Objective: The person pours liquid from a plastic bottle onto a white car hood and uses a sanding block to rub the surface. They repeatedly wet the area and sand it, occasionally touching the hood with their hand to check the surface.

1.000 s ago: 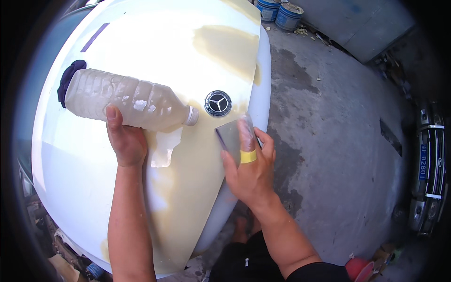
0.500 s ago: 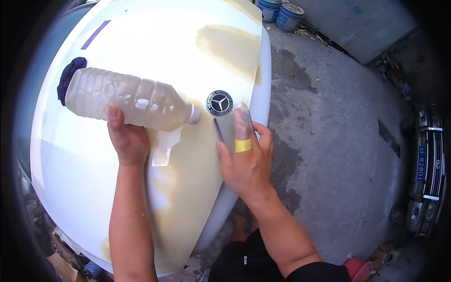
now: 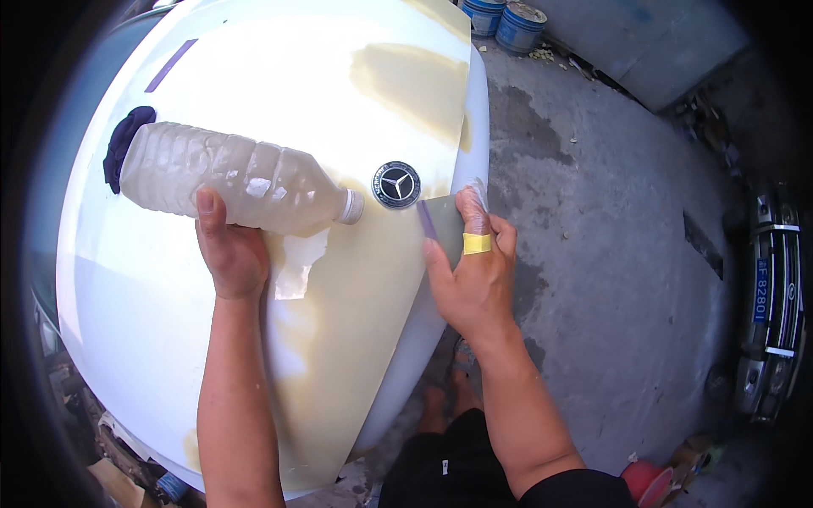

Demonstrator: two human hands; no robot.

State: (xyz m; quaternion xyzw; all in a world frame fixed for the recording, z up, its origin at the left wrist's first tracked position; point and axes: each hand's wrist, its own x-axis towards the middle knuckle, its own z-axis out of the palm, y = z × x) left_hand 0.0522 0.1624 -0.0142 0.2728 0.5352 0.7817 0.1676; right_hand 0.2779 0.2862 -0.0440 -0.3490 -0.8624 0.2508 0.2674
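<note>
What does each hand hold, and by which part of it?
The left hand holds the plastic bottle by the near side of its body; the right hand holds the grey sheet by its near end.

Two buckets stand on the floor near a wall; at right are a car and a red basin.

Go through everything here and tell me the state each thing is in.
Bottle: tipped sideways, capped.
Left hand: holding the bottle.
Pad: held at the panel's edge.
Right hand: gripping the pad, one finger wrapped and taped.
Panel: white with tan patches.
Cloth: bunched up.
Buckets: standing upright.
Floor: stained with dark patches.
</note>
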